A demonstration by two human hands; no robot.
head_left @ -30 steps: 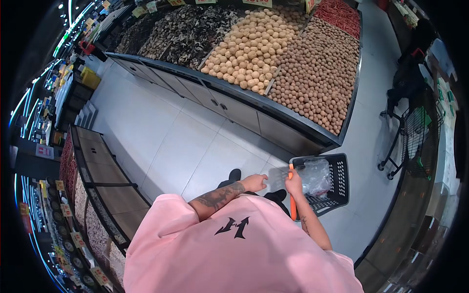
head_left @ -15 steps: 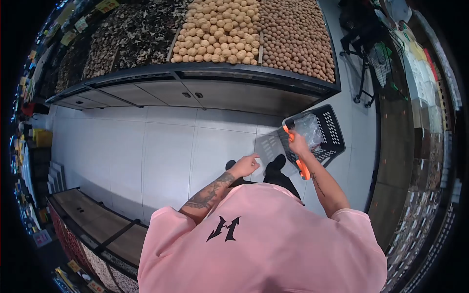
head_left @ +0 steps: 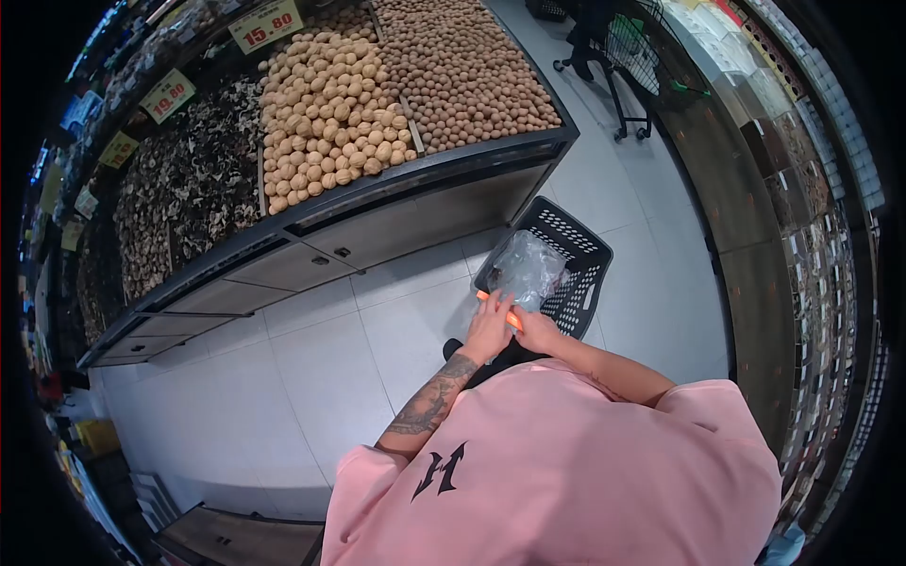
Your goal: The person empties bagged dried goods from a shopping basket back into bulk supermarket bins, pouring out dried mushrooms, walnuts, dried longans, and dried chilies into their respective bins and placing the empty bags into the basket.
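Note:
A black shopping basket (head_left: 590,247) with perforated sides hangs or stands in front of my body; I cannot tell whether it touches the floor. My right hand (head_left: 540,332) is closed around its orange handle (head_left: 513,320). Close beside it, my left hand (head_left: 488,328) lies over the same handle, fingers curled onto it. Inside the basket is a clear plastic bag (head_left: 527,269), its contents hard to make out. Parts of the handle are hidden under my fingers.
Ahead stands a display counter (head_left: 377,231) with walnuts (head_left: 330,118), smaller brown nuts (head_left: 472,75) and dark dried goods (head_left: 222,156). A shopping cart (head_left: 632,57) and a person's dark legs (head_left: 587,42) are at the upper right. Shelving (head_left: 755,283) runs along the right side.
My left hand has come from free space onto the handle beside my right hand. The basket and right hand now sit nearer my middle, and the view has turned toward the right.

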